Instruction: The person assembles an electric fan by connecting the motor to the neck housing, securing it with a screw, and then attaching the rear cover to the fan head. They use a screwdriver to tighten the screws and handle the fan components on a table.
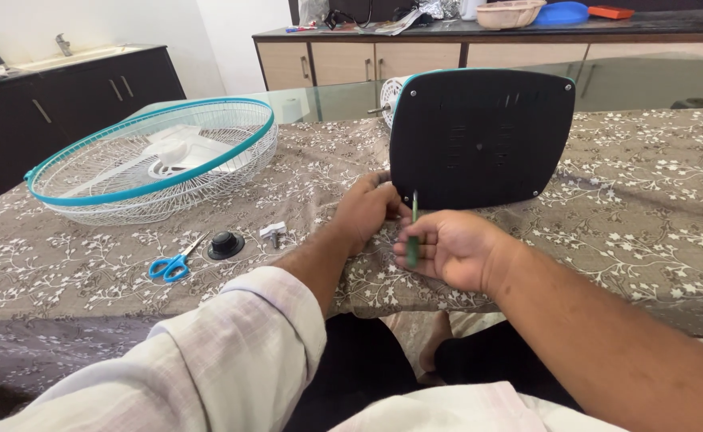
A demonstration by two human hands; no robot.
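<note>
A green screwdriver (pixel 412 232) is gripped in the right hand (pixel 454 250) against the black fan base (pixel 479 136).
The base's lower corner is grasped by the left hand (pixel 365 210); standing on edge on the tablecloth (pixel 647 208), it could tip if the tool slips.

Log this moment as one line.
right hand: holds green screwdriver | left hand: on black fan base edge | beside: fan grille, scissors
</note>
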